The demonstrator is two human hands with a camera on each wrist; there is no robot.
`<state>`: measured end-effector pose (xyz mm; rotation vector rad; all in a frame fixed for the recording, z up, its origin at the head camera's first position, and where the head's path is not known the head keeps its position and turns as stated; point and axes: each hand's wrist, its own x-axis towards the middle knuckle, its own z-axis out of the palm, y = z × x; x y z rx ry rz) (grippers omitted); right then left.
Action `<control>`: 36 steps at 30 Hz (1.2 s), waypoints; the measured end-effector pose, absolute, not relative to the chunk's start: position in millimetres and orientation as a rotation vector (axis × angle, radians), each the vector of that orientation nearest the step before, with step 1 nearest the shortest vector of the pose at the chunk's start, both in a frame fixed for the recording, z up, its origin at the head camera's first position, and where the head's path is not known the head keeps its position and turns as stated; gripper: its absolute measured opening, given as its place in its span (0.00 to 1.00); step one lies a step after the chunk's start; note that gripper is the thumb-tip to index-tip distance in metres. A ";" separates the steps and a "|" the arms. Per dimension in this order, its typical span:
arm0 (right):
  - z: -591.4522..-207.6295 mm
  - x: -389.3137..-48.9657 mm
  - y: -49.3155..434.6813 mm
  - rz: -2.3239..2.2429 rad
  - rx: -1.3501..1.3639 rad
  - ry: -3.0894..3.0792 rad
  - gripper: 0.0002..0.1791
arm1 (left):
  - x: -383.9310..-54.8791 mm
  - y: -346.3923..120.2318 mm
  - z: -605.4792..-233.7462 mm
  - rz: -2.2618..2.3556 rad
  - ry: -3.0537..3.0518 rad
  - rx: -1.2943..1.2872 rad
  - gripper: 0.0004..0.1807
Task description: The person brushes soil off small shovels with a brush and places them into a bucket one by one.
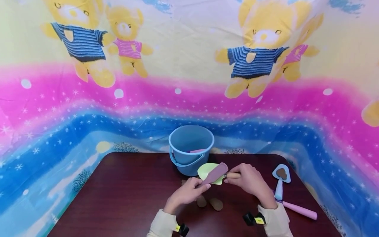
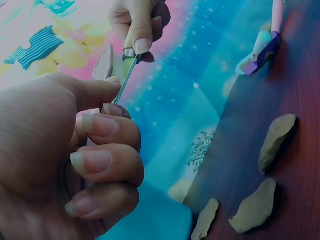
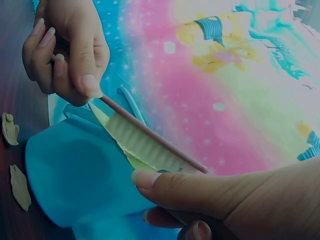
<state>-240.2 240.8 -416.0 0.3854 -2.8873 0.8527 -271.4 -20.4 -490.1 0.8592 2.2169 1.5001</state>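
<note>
My right hand (image 1: 247, 177) grips the wooden handle (image 1: 233, 175) of a small trowel with a pale green blade (image 1: 204, 170). The fingers of my left hand (image 1: 189, 191) curl round the narrow end of a mauve, flat-bladed tool (image 1: 217, 172); its exact kind cannot be told. That mauve tool lies slantwise across the green blade in the head view, hiding part of it. In the left wrist view, the thumb of my left hand (image 2: 90, 165) is right at the trowel's tip. Between my forearms, brown flattish lumps (image 1: 216, 204) lie on the table.
A blue bucket (image 1: 189, 164) with something pink inside stands just beyond my hands. To the right lie a light blue toy shovel (image 1: 279, 191) bearing a brown lump (image 1: 282, 173) and a tool with a pink handle (image 1: 300, 210). Behind the dark table (image 1: 127, 191) hangs a bear-print cloth (image 1: 189, 98).
</note>
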 end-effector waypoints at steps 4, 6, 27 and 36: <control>-415.6 -240.2 242.5 0.836 0.395 -2.886 0.05 | -271.7 -23.4 -489.9 1.455 2.298 0.839 0.19; -415.5 -240.4 243.6 0.825 0.396 -2.884 0.05 | -271.9 -25.1 -489.9 1.448 2.314 0.824 0.20; -408.6 -238.2 254.1 0.890 0.374 -2.895 0.04 | -284.8 -49.3 -489.3 1.442 2.352 0.811 0.22; -406.8 -235.8 262.3 0.877 0.357 -2.875 0.04 | -286.8 -59.3 -489.4 1.464 2.368 0.805 0.26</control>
